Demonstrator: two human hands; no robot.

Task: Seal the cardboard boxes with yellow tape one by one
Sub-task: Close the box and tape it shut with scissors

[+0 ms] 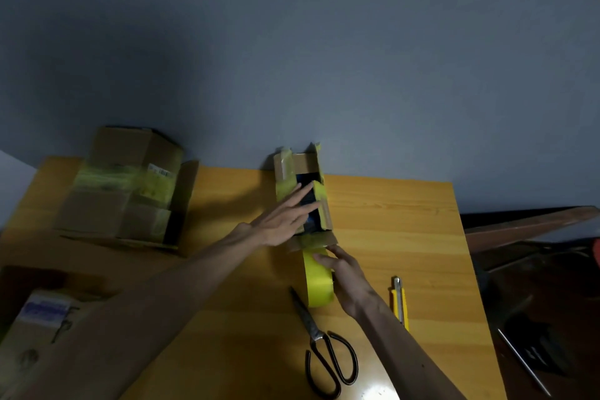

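The left hand (279, 221) is reaching with its grip wide and fingers straight over the open narrow box (285, 185), which is lying lengthwise away from the person on the table (389, 221). At the box's near flap, the right hand (349, 276) is holding the yellow tape roll (319, 286).

One view only: a wide-angle camera on the person's head. It looks forward and down over the table (389, 221) from its near side, close enough that the left hand (279, 221) and right hand (349, 274) sit mid-frame, both forearms entering from below. The wall (292, 42) behind fills the upper half
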